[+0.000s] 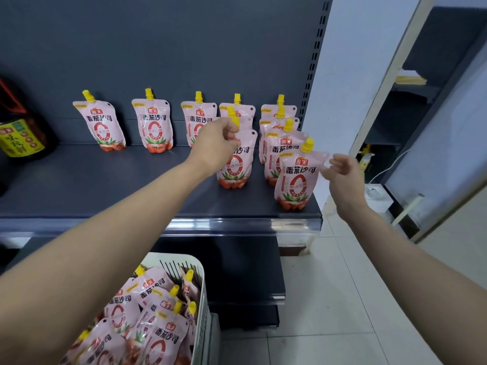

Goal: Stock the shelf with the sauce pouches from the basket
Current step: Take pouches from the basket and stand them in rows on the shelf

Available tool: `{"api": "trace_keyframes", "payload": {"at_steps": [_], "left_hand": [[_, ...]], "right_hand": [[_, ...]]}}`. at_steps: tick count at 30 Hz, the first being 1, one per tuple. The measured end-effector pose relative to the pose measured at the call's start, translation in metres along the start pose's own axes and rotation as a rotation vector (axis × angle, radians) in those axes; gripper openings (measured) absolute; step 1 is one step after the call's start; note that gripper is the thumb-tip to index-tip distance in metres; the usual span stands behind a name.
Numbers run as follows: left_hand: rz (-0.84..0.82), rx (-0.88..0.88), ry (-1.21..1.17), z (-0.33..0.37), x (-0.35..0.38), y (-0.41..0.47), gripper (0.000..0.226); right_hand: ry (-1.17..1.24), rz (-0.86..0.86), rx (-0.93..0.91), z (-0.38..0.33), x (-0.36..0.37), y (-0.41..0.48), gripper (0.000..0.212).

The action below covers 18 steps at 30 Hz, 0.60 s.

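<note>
Several pink tomato sauce pouches with yellow spouts stand on the dark grey shelf (131, 185). Three stand apart at the back left, for example one pouch (104, 125). To the right are two rows running front to back. My left hand (214, 147) is closed on the top of the middle row's front pouch (234, 167), which stands on the shelf. My right hand (342, 177) hovers with fingers apart at the upper right corner of the front right pouch (296, 177). Below, the white basket (201, 293) holds several more pouches (160, 335).
A dark soy sauce bottle (19, 138) stands at the shelf's far left. The shelf's front price rail (237, 223) runs below my arms. A lower shelf (245, 270) sits behind the basket. To the right are white floor tiles (329, 299) and another shelving unit (411, 101).
</note>
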<state>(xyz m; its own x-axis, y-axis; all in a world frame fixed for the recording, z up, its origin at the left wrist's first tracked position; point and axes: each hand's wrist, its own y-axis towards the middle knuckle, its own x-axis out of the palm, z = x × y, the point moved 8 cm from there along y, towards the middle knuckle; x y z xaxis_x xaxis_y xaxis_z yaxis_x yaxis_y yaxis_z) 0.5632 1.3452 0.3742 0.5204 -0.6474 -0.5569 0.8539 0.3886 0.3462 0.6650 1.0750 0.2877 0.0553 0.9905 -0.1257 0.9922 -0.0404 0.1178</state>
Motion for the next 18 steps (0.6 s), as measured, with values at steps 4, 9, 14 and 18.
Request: {"api": "trace_keyframes", "payload": {"at_steps": [4, 9, 14, 18], "left_hand": [[-0.011, 0.006, 0.005, -0.009, -0.011, -0.016, 0.023], [-0.015, -0.05, 0.075, -0.054, -0.042, -0.052, 0.021], [-0.044, -0.187, 0.281, -0.135, -0.082, -0.11, 0.021], [-0.201, -0.439, 0.348, -0.222, -0.093, -0.173, 0.023]], "right_hand": [[-0.102, 0.194, -0.343, -0.054, -0.003, -0.039, 0.024], [-0.161, -0.156, -0.566, -0.079, 0.083, -0.109, 0.016], [-0.466, -0.765, -0.583, -0.026, 0.204, -0.193, 0.015], [-0.852, -1.217, -0.322, 0.061, 0.268, -0.256, 0.014]]}}
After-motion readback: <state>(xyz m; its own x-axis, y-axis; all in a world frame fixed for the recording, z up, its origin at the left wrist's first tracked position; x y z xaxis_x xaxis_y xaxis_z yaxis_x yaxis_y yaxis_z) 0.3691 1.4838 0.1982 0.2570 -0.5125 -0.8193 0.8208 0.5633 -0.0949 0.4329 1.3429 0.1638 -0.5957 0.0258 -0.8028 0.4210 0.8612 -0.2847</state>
